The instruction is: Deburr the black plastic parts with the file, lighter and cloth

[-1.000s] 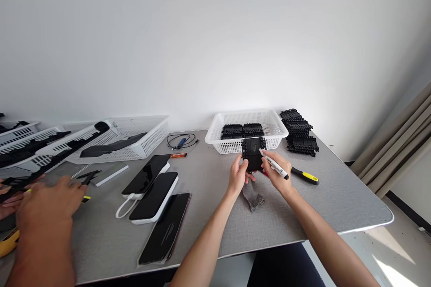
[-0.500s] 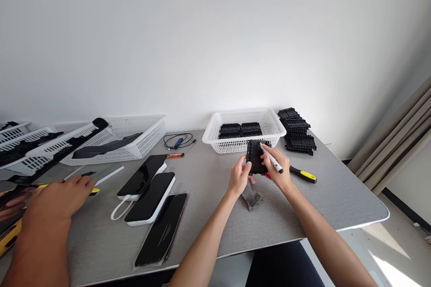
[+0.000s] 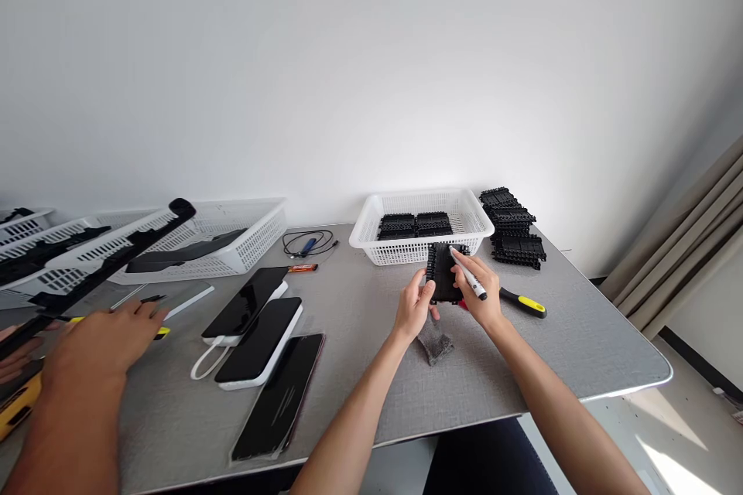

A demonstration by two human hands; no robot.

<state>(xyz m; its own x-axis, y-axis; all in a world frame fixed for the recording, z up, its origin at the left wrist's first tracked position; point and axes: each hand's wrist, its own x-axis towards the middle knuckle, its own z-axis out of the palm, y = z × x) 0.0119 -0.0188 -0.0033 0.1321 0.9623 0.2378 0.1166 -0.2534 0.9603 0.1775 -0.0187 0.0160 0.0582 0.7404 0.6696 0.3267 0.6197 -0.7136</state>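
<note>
Left hand (image 3: pixel 413 305) is gripping the black part (image 3: pixel 443 272) at its lower left: thumb on the near face, fingers wrapped behind. Part is held up off the table (image 3: pixel 360 317), just in front of the basket (image 3: pixel 395 254) and overlapping its near wall in view. Long axis looks to run up-down in frame, i.e. top edge pointing away from the person, near vertical with barely any lean. Toothed edge runs along its left side; right side is partly covered by the right hand (image 3: pixel 479 288).

Right hand has the marker (image 3: pixel 469 275) in a pen grip. Marker long axis is diagonal: tip up-left at the part's face close to the top edge, black end down-right toward the person. Can't tell if the tip is actually touching.

Basket sits long side left-right, two black stacks (image 3: pixel 414 224) side by side inside. More piles (image 3: pixel 518 249) just right of it, in a row running away from the person. Yellow-black handle (image 3: pixel 523 302) lies right of the right hand, butt end right and slightly toward the person. Grey cloth (image 3: pixel 435 346) on the table below the part. Phone (image 3: pixel 279 396) well to the left, slanted, far end right.
</note>
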